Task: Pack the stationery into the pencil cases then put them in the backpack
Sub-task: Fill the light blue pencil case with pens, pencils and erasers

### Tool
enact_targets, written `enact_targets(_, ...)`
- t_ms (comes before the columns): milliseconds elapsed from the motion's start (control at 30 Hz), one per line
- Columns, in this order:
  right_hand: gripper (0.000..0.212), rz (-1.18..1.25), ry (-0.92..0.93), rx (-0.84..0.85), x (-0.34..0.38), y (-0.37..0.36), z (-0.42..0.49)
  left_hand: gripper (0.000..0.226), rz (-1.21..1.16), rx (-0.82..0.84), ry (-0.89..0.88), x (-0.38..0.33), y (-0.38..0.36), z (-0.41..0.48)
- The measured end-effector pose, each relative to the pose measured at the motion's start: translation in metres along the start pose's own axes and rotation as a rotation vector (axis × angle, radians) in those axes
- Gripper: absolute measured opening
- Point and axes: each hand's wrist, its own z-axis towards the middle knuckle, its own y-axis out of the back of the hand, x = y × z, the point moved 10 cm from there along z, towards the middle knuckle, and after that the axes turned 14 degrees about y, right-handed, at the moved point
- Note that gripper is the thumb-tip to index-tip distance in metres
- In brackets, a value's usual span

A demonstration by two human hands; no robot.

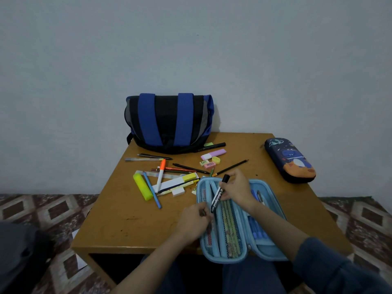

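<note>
A light blue pencil case (265, 249) lies open at the table's front edge, with pencils under its mesh pocket. My right hand (237, 190) pinches a black marker (219, 193) above the case's left half. My left hand (195, 221) grips the mesh edge of the case near the marker's lower end. A dark blue dinosaur pencil case (289, 160) lies closed at the right. The blue and black backpack (168, 122) stands at the back of the table. Loose pens, highlighters and erasers are scattered between the backpack and the open case.
A yellow highlighter (142, 186), a blue pencil (152, 189), an orange-capped pen (160, 174), a pink highlighter (213, 154) and a ruler lie on the wooden table (127, 219). A dark object sits on the patterned floor at the lower left.
</note>
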Motion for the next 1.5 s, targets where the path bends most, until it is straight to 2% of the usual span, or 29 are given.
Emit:
enact_targets(167, 0.044, -0.048, -0.12, 0.252, -0.007, -0.028, -0.01, 0.024, -0.056, -0.022, 0.007, 0.002, 0.001, -0.001)
enact_targets(300, 0.046, -0.232, -0.117, 0.356, -0.006, -0.035, -0.015, 0.022, -0.092, -0.021, 0.015, 0.003, 0.001, -0.001)
enact_targets(400, 0.039, -0.328, -0.124, 0.433, -0.005, -0.043, -0.018, 0.023, -0.089, -0.029, 0.0, 0.003, 0.0, -0.001)
enact_targets(533, 0.034, -0.161, -0.165, 0.366, -0.002, -0.041, -0.022, 0.023, -0.089, -0.046, -0.013, 0.006, 0.002, 0.002)
enact_targets(600, 0.031, -0.151, -0.161, 0.327, -0.001, -0.038, -0.024, 0.021, -0.085, -0.022, -0.012, 0.009, 0.001, 0.003)
enact_targets(667, 0.022, -0.187, -0.153, 0.311, -0.001, -0.039, -0.027, 0.02, -0.105, -0.008, -0.002, 0.013, 0.002, 0.004)
enact_targets(767, 0.032, -0.267, -0.117, 0.261, -0.005, -0.04, -0.024, 0.019, -0.145, -0.044, 0.018, 0.021, 0.015, 0.006)
enact_targets(833, 0.038, -0.374, -0.046, 0.248, -0.005, -0.043, -0.022, 0.021, -0.168, -0.111, 0.04, 0.029, 0.032, 0.008)
enact_targets(933, 0.024, -0.577, 0.119, 0.262, 0.003, -0.049, -0.019, 0.019, -0.218, -0.217, 0.085, 0.048, 0.06, 0.011)
enact_targets(1067, 0.023, -0.639, 0.198, 0.277, 0.006, -0.054, -0.023, 0.011, -0.301, -0.355, 0.147, 0.076, 0.097, 0.013)
enact_targets(1133, 0.019, -0.669, 0.206, 0.272, 0.01, -0.052, -0.022, 0.013, -0.255, -0.443, 0.173, 0.091, 0.116, 0.013)
enact_targets(1233, 0.021, -0.716, 0.24, 0.24, 0.025, -0.048, -0.017, 0.025, -0.023, -0.601, 0.21, 0.118, 0.145, 0.015)
enact_targets(1333, 0.022, -0.697, 0.3, 0.241, 0.046, -0.059, -0.013, 0.045, 0.231, -0.57, 0.255, 0.147, 0.15, 0.022)
enact_targets(1400, 0.017, -0.677, 0.334, 0.268, 0.059, -0.074, -0.01, 0.05, 0.365, -0.517, 0.262, 0.157, 0.142, 0.026)
enact_targets(1500, 0.017, -0.654, 0.387, 0.306, 0.074, -0.101, -0.009, 0.051, 0.385, -0.526, 0.241, 0.156, 0.138, 0.026)
